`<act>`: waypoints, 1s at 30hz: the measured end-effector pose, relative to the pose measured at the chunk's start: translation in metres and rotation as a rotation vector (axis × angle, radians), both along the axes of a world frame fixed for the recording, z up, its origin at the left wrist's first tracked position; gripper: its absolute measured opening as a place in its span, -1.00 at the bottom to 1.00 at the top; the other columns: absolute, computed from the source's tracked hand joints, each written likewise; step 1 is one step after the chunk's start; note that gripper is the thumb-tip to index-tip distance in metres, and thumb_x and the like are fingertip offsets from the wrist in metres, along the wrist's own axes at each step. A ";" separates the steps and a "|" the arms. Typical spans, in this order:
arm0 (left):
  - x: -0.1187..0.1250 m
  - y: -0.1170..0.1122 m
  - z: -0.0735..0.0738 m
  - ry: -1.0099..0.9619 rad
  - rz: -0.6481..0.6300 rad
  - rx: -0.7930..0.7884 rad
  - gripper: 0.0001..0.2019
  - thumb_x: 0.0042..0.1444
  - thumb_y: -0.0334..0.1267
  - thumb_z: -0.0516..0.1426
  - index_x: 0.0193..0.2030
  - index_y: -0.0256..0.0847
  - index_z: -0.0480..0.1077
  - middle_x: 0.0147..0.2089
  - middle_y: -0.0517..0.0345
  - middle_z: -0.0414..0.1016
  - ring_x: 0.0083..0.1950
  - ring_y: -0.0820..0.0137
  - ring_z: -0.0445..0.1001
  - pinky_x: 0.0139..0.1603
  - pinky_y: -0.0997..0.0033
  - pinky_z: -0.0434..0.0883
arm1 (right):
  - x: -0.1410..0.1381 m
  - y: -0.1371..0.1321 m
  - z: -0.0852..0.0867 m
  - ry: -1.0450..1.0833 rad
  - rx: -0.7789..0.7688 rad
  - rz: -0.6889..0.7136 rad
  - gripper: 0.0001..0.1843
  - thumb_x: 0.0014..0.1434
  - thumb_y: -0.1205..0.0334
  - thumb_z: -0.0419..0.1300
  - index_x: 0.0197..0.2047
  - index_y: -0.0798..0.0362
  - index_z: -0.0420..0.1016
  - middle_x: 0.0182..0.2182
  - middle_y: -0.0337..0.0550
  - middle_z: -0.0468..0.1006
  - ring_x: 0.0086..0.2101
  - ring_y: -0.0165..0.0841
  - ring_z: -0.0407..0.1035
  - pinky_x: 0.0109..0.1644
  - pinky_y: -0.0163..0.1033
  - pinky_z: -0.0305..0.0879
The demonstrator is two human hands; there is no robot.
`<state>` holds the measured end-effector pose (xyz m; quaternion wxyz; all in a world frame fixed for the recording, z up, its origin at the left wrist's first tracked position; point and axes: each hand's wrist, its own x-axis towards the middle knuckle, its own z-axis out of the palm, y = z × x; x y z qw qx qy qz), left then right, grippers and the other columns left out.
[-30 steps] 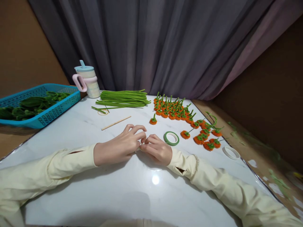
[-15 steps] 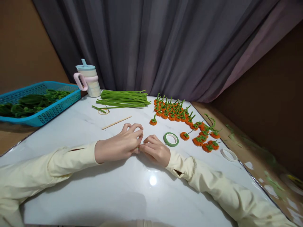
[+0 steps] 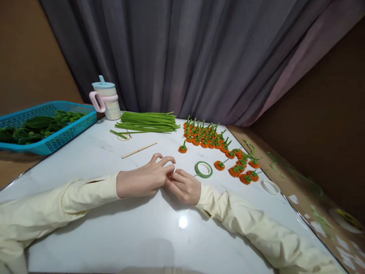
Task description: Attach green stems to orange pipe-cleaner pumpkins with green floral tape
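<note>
My left hand and my right hand meet fingertip to fingertip over the middle of the white table. Both are closed in a pinch, and whatever sits between the fingertips is hidden by them. To the right of my right hand lies a roll of green tape. Beyond my left hand rests a thin wooden stick. One small orange flower with a green stem stands apart, just past my right hand. Farther right lies a loose orange flower with a thin wire.
Green pipe cleaners lie stacked at the back. Several orange flowers cluster at the back right. A blue basket holds green leafy pieces. Beside it stands a lidded cup. A white ring lies near the right edge.
The view has shifted slightly. My fingertips remain together, with my left hand's fingers bent a little differently and my right wrist turned slightly. The things on the table have not been moved.
</note>
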<state>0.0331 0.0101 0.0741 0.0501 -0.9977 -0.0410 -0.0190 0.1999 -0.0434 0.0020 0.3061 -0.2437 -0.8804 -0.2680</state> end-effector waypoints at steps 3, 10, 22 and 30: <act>-0.001 0.002 -0.001 -0.007 -0.013 0.022 -0.82 -0.10 -0.63 0.06 -0.52 -0.29 0.34 -0.18 -0.01 0.35 0.17 0.06 0.09 -0.01 0.09 0.09 | 0.002 0.000 -0.001 -0.028 0.022 -0.012 -0.79 0.20 0.52 -0.05 -0.27 0.33 0.40 -0.53 -0.05 0.43 -0.34 -0.30 0.28 -0.24 -0.18 0.25; 0.000 0.004 -0.012 -0.143 0.035 0.000 -0.91 0.10 -0.38 0.11 -0.42 -0.28 0.37 -0.19 0.01 0.39 0.18 0.05 0.10 -0.02 0.06 0.12 | 0.005 -0.001 0.000 0.012 -0.020 -0.081 -0.82 0.23 0.46 -0.02 -0.30 0.27 0.40 -0.57 -0.10 0.40 -0.39 -0.34 0.24 -0.27 -0.22 0.22; 0.000 0.000 -0.008 -0.069 -0.004 0.069 -0.84 -0.08 -0.60 0.08 -0.51 -0.29 0.36 -0.18 0.00 0.37 0.19 0.07 0.09 0.02 0.05 0.08 | 0.002 -0.001 0.002 -0.034 0.023 -0.056 -0.77 0.20 0.52 -0.04 -0.33 0.29 0.44 -0.55 -0.07 0.41 -0.32 -0.29 0.27 -0.25 -0.20 0.25; -0.001 0.005 -0.013 -0.186 0.038 0.170 -0.86 0.06 -0.40 0.15 -0.51 -0.25 0.39 -0.16 0.05 0.42 0.21 0.07 0.08 0.10 -0.02 -0.04 | 0.005 0.002 0.001 0.000 0.007 -0.098 -0.80 0.23 0.49 -0.04 -0.31 0.27 0.40 -0.59 -0.13 0.36 -0.40 -0.35 0.21 -0.27 -0.22 0.19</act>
